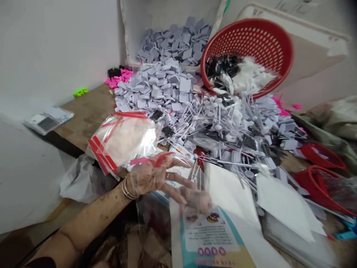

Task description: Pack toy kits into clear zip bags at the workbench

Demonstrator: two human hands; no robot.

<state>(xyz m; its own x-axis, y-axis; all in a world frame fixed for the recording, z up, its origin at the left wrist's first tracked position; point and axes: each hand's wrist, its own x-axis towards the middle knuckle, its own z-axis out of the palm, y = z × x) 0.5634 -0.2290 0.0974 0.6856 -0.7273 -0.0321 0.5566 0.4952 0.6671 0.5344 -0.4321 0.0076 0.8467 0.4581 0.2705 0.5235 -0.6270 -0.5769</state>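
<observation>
My left hand (150,178), with thin bracelets at the wrist, reaches in from the lower left. Clear plastic with a red strip, a bag (152,160), lies over its fingers and hangs below. The fingers point right, curved around the plastic. Blurred fingertips (199,201) show at the upper edge of a printed colour sheet (213,238); they may belong to my right hand, whose arm and palm are hidden. Left of the hands lies a stack of clear red-edged bags (125,137). Blank white sheets (228,182) lie beyond the printed one.
Pale lilac plastic trays (161,85) and small spoon-like sticks (217,111) are heaped across the table. A tilted red basket (248,56) holds black and white packets. Red containers (320,182) stand at right. A white plastic bag (86,178) hangs by the left table edge.
</observation>
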